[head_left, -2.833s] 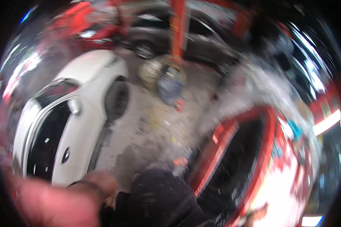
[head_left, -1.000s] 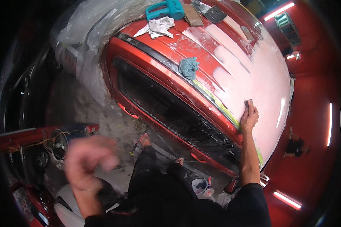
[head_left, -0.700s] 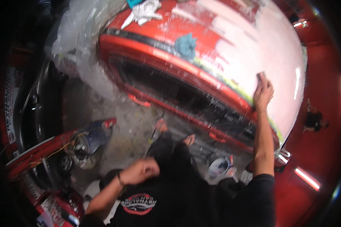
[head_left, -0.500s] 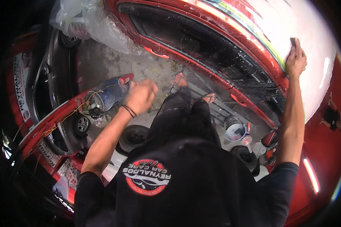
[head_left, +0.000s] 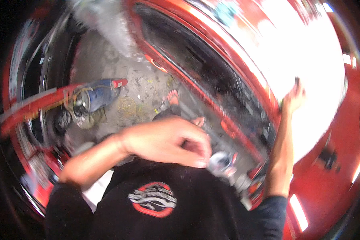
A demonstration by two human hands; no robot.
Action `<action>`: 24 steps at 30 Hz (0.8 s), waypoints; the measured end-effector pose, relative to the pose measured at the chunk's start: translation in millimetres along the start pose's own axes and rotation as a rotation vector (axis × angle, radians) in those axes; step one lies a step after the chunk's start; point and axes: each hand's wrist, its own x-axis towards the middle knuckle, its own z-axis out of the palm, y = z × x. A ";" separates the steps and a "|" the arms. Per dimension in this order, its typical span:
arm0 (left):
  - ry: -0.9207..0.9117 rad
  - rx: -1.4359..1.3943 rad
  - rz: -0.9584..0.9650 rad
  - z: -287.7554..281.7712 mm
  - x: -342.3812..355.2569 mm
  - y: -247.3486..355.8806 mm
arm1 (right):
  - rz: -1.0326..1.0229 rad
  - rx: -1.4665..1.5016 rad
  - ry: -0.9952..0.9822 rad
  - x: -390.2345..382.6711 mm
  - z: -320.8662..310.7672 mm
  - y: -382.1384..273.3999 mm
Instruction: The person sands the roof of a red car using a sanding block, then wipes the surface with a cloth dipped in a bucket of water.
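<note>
Since the earlier frame, the left hand (head_left: 168,142) has swung across the body, fingers curled, too blurred to tell whether they meet. A round logo (head_left: 154,200) with smeared lettering marks the black shirt (head_left: 216,204). The left hand hides part of the legs; a bucket (head_left: 221,161) stands beyond. The right hand's (head_left: 294,98) fingers pinch a small dark block (head_left: 297,80) at their tips, over the car's pale roof (head_left: 320,76).
</note>
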 end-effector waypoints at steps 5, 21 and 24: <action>-0.179 0.323 0.208 14.4 138.3 -26.7 | -0.022 -0.013 0.037 -19.8 -25.2 -28.4; 1.171 1.392 0.535 -252.5 311.6 -23.0 | 0.106 0.008 -0.095 -42.6 -36.0 -39.1; 1.105 1.326 0.661 -264.3 316.5 -20.0 | 0.054 -0.011 -0.105 -6.7 -27.8 -49.7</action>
